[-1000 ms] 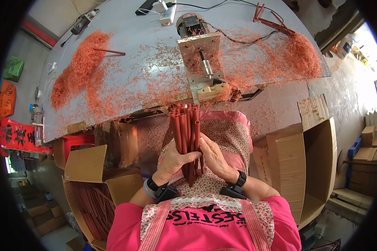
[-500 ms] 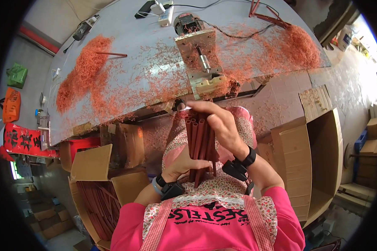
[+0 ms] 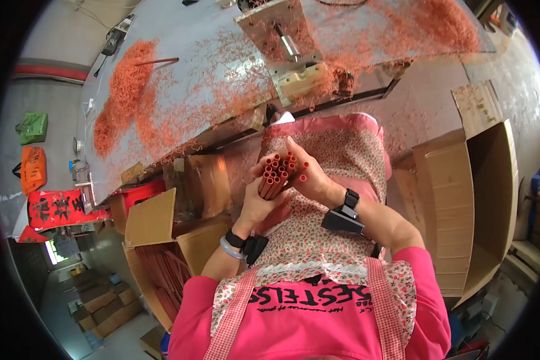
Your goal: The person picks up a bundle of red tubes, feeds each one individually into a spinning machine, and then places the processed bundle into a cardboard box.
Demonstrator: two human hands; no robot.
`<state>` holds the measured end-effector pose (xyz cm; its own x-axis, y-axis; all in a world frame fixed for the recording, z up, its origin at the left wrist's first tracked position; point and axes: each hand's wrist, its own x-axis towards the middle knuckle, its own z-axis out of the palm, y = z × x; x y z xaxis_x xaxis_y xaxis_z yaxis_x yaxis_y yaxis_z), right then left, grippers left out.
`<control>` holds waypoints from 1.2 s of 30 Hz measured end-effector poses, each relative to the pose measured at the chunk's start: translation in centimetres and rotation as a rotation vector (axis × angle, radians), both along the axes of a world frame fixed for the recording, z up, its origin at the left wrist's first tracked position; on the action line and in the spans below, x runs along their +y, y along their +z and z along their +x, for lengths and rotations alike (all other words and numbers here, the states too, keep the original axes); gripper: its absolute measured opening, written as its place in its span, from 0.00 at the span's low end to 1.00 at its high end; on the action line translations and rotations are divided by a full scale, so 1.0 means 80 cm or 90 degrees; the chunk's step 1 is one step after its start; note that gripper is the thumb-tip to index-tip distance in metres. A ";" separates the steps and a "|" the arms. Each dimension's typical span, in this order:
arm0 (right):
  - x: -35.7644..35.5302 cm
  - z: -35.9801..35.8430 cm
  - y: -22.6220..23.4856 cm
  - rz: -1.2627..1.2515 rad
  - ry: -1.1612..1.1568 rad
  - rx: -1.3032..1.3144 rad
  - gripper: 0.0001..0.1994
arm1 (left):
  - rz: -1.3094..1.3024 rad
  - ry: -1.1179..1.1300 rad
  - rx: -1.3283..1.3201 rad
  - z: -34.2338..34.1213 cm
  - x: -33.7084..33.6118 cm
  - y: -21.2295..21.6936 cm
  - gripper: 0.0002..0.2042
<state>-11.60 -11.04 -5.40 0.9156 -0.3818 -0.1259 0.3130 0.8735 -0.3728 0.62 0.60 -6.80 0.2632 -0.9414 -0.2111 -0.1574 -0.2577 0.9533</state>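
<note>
A bundle of thin reddish-brown tubes (image 3: pixel 276 174) stands between my hands above my lap, its round hollow ends facing up. My left hand (image 3: pixel 259 204) is closed around the bundle from the left. From the right, my right hand (image 3: pixel 315 185) cups it, thumb raised along the far side. Two tube ends (image 3: pixel 303 177) stick up apart from the rest, against my right palm. Some of my fingers are hidden behind the tubes. Beyond my knees, a small machine (image 3: pixel 291 54) with a metal shaft and a pale block sits on the table's near edge.
Curly orange-red shavings (image 3: pixel 129 84) are heaped and scattered over the grey table (image 3: pixel 213 45), with one loose tube (image 3: pixel 157 61) on the left heap. More tubes (image 3: pixel 162 270) lie in an open carton (image 3: pixel 150 219) at my left. Another open carton (image 3: pixel 453 204) stands at my right.
The bundle has tipped so its open ends face up more, and my left hand has moved up along it. My right hand has come off the top to its right side. The view has shifted.
</note>
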 end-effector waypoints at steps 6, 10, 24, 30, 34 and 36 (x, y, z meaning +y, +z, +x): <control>0.002 0.002 -0.010 0.029 0.019 0.048 0.31 | 0.030 -0.020 -0.022 -0.005 0.007 0.003 0.18; 0.004 -0.003 -0.009 0.036 0.023 0.011 0.30 | 0.021 -0.023 -0.051 -0.010 0.003 0.010 0.18; -0.006 -0.001 -0.005 -0.043 -0.092 0.069 0.22 | 0.056 -0.008 -0.014 -0.015 -0.001 0.040 0.24; -0.012 -0.037 -0.001 -0.277 -0.144 0.102 0.14 | 0.039 0.025 -0.125 0.006 0.010 0.044 0.22; -0.004 -0.035 0.011 -0.341 -0.179 0.084 0.12 | 0.019 0.034 -0.184 0.010 0.007 0.050 0.21; -0.005 -0.037 0.009 -0.365 -0.186 0.084 0.12 | 0.006 0.034 -0.201 0.010 0.004 0.054 0.21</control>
<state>-14.53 -11.41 -4.67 0.7553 -0.6519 0.0676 0.4271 0.4113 -0.8053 1.45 0.94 -2.50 0.3661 -0.9228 -0.1202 -0.4304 -0.2824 0.8573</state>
